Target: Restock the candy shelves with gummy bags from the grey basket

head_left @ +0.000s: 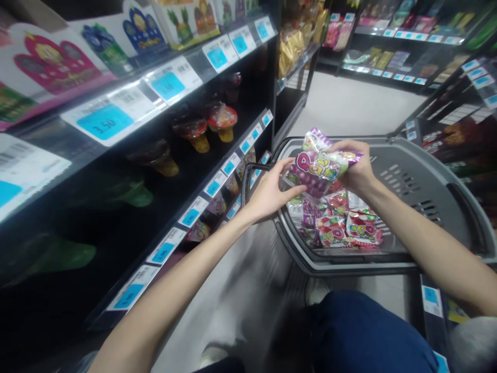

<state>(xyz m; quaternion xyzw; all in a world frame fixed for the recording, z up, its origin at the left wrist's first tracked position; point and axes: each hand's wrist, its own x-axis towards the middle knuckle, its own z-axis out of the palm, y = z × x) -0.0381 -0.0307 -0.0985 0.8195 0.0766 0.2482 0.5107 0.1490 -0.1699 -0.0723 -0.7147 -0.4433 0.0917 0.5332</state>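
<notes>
Over the basket, my right hand (354, 163) grips purple gummy candy packets (316, 168) by their upper right side. At least two seem to be bunched together, the front one showing grapes and colourful lettering. My left hand (274, 189) is at the left edge of the front packet, thumb and fingers around its lower left corner. Below them, several red and purple candy packets (332, 228) lie in the near left end of the grey shopping basket (404, 181). Part of the pile is hidden by the hands and the held packets.
On the left is a dark shelf with blue-and-white price tags (169, 84). Cups with red lids (222, 122) stand on its lower level, boxed goods (58, 62) above. More stocked shelves (404, 39) line the back and right. My knee (368, 331) is under the basket.
</notes>
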